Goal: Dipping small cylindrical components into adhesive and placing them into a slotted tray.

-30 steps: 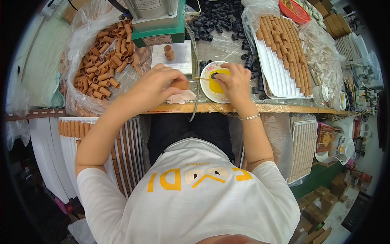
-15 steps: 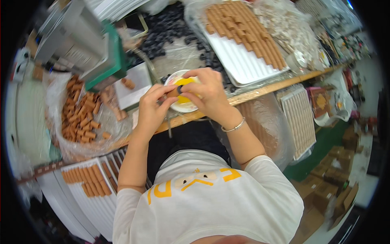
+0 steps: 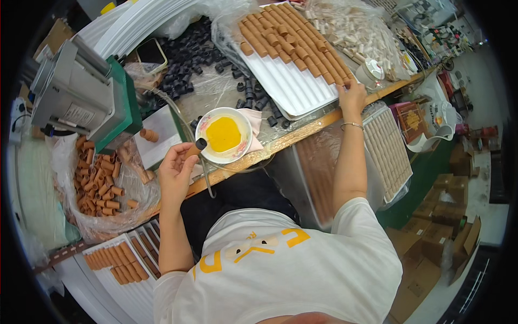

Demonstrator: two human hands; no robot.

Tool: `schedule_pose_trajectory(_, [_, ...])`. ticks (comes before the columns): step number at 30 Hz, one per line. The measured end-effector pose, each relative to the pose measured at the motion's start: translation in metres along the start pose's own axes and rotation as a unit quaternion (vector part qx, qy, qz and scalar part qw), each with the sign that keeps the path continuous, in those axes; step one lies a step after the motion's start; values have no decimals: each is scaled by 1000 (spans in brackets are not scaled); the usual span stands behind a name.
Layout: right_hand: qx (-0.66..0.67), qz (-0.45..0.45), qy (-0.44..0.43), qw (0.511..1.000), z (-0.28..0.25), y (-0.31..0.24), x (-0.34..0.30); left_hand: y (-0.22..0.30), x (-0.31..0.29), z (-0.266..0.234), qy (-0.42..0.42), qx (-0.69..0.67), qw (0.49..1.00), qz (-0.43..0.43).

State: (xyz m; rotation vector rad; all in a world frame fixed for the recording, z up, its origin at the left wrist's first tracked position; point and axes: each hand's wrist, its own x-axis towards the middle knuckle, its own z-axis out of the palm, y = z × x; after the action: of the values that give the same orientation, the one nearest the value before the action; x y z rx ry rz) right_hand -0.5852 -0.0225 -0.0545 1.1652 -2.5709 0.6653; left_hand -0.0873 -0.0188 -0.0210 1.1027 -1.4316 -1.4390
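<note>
My left hand (image 3: 177,168) pinches a brown cylinder (image 3: 193,153) with a black ring-shaped piece (image 3: 201,144) on its upper end, just left of a white flowered bowl (image 3: 246,146) of yellow liquid (image 3: 224,135). At the right my right hand (image 3: 352,99) reaches to the near right corner of a white ribbed tray (image 3: 302,102). Its fingertips close on a brown cylinder at the end of a row, which they partly hide. Several rows of brown cylinders (image 3: 291,40) lie in the tray's grooves, with a few loose ones on top.
Black ring pieces (image 3: 178,70) are scattered behind the bowl. A grey and green machine (image 3: 89,97) stands left, above a plastic-lined heap of brown tubes (image 3: 97,183). A lidded white pot (image 3: 370,72) sits beside the tray. The wooden table edge (image 3: 286,139) runs before me.
My hands have parted. The right has moved right and away to the tray; the left has dropped slightly left, still holding the brown cylinder with its black piece. The view has shifted.
</note>
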Motion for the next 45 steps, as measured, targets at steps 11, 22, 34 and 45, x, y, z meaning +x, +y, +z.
schedule_pose_trajectory(11, [348, -436, -211, 802, -76, -219, -145, 24, 4, -6, 42, 31, 997, 54])
schedule_pose_trajectory(22, [303, -482, -246, 785, -62, -283, -179, 35, -5, -31, 79, 1, 995, 67])
schedule_pose_trajectory(34, [262, -400, -289, 829, -6, -374, -198, -9, 13, -97, 285, 128, 940, 133])
schedule_pose_trajectory(45, [505, -340, -487, 626, -77, -295, -205, 14, -51, -49, -29, -153, 988, -22])
